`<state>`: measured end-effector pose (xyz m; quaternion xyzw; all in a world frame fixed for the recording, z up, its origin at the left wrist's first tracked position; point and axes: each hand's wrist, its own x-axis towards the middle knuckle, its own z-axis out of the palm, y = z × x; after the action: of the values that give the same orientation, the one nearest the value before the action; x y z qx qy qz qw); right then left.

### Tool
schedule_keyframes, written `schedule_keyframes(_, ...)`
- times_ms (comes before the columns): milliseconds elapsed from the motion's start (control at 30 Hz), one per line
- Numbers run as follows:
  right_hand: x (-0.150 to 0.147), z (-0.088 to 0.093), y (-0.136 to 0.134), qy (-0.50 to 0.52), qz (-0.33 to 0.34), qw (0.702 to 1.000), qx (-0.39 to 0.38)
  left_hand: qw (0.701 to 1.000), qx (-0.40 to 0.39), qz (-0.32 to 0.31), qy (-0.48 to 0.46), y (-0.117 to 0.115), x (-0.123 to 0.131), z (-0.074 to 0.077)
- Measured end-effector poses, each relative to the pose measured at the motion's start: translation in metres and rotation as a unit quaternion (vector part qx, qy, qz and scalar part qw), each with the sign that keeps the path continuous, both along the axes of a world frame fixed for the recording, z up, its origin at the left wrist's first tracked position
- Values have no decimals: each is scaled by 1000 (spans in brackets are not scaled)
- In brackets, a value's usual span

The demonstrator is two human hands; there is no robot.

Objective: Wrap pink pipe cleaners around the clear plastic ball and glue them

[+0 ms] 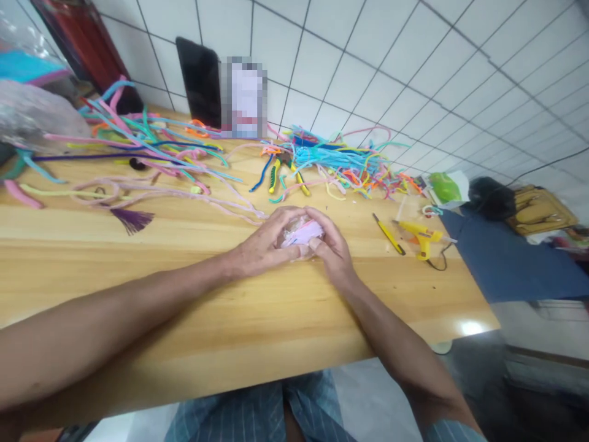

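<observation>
Between my two hands, just above or on the wooden table [276, 307], is a small lilac bundle [304, 234] with a pinkish streak and what looks like clear plastic around it. My left hand [264, 242] curls round its left side, thumb along the near edge. From the right, my right hand [338, 255] wraps the other side, its thumb pressing on the front. The fingers of both hands meet behind the bundle and partly hide it; its exact kind cannot be made out. Pale pink fuzzy stems [221, 184] reach toward my left hand.
Colourful fuzzy stems [340, 156] lie heaped at the back, near yellow-handled pliers [275, 175]. A yellow cutter knife [389, 234] and a yellow glue gun [423, 238] lie right. A purple tassel [132, 219] is left. A black phone [200, 83] leans on the tiled wall.
</observation>
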<state>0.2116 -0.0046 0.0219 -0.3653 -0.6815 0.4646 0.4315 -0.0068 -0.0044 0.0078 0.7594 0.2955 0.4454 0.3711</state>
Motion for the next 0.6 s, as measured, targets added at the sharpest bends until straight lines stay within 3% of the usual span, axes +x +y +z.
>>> schedule_keyframes(167,0,5,-2,17,-5,1000,-19,1000,-11,-1,5,-1,-2,-2)
schedule_keyframes(600,-2,13,-7,-58,-38,996,58,1000,-25,2,18,-4,-1,4)
